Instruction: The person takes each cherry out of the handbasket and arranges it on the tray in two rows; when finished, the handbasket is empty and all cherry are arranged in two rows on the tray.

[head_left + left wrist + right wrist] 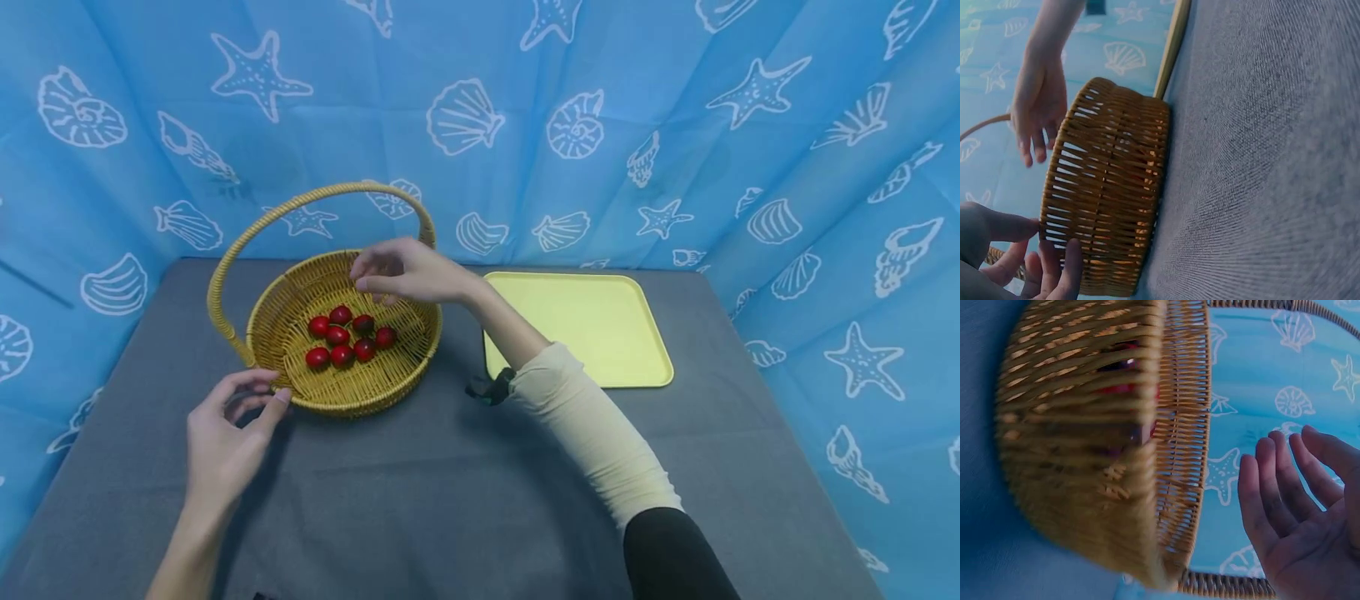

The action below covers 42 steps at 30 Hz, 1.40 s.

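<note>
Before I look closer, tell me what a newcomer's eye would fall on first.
The red fruits clustered inside the wicker basket stand out first, left of centre in the head view, with the left hand at the basket's near-left edge and the right hand above its right side. Next comes the pale yellow tray farther right, bright against the grey cloth.

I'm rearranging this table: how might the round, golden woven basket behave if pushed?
The basket will likely slide rather than tip, being wide and low. Its gapped weave suggests it is light for its size. The glossy, round red fruits inside would probably roll.
</note>
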{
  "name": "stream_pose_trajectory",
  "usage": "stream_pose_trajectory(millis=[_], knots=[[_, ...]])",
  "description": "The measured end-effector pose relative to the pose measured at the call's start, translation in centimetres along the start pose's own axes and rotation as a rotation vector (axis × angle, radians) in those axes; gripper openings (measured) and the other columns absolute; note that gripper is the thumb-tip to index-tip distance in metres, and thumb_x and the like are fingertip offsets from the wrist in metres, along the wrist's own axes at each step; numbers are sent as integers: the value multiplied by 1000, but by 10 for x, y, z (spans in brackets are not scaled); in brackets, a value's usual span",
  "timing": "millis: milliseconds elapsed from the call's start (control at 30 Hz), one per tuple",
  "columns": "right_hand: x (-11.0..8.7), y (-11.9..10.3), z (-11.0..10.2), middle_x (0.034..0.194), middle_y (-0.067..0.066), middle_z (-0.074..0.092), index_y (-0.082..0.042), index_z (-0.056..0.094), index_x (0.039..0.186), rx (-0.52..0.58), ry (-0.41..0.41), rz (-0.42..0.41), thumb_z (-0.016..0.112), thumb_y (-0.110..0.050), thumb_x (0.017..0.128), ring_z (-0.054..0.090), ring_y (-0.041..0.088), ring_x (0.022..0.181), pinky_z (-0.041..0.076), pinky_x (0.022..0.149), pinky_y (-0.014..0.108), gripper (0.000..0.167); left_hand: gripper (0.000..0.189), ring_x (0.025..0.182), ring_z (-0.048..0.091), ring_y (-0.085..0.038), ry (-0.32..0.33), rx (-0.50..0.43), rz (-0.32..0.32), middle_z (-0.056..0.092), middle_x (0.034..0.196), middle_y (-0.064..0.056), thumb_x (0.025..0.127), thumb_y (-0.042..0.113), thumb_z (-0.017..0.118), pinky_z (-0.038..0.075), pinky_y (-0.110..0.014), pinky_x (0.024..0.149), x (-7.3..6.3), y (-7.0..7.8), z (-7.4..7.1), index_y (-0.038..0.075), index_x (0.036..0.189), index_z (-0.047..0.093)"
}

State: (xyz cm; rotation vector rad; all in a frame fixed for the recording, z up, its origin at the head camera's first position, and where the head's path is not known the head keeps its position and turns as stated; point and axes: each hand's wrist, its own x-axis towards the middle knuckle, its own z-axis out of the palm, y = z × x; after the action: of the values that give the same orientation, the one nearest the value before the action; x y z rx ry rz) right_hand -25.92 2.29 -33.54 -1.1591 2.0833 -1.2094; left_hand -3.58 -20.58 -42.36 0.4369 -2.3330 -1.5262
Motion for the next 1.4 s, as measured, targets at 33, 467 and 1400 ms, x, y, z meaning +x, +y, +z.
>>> stream_pose_trajectory(millis=[33, 467, 1400], knots=[[6, 1, 1, 120, 15, 76, -2, 71, 128, 7, -4, 9, 64, -14, 110, 74, 40, 103, 67, 81, 35, 23, 29, 85, 69, 5, -5, 8, -5, 64, 110, 7, 99, 10, 80, 57, -8, 73, 0, 0, 0, 5, 126, 72], [66, 9, 22, 130, 23, 72, 2, 71, 131, 202, -26, 149, 67, -13, 109, 70, 43, 115, 65, 101, 51, 27, 29, 87, 66, 11, -15, 90, -28, 63, 108, 13, 100, 21, 81, 54, -5, 72, -1, -4, -3, 9, 126, 75], [70, 63, 39, 142, 12, 71, -8, 72, 138, 40, -161, 342, 74, -8, 103, 65, 23, 134, 58, 98, 23, 35, 29, 82, 69, 9, -38, 78, -6, 65, 104, 15, 101, 22, 79, 51, -4, 77, 0, -8, -4, 7, 126, 74]])
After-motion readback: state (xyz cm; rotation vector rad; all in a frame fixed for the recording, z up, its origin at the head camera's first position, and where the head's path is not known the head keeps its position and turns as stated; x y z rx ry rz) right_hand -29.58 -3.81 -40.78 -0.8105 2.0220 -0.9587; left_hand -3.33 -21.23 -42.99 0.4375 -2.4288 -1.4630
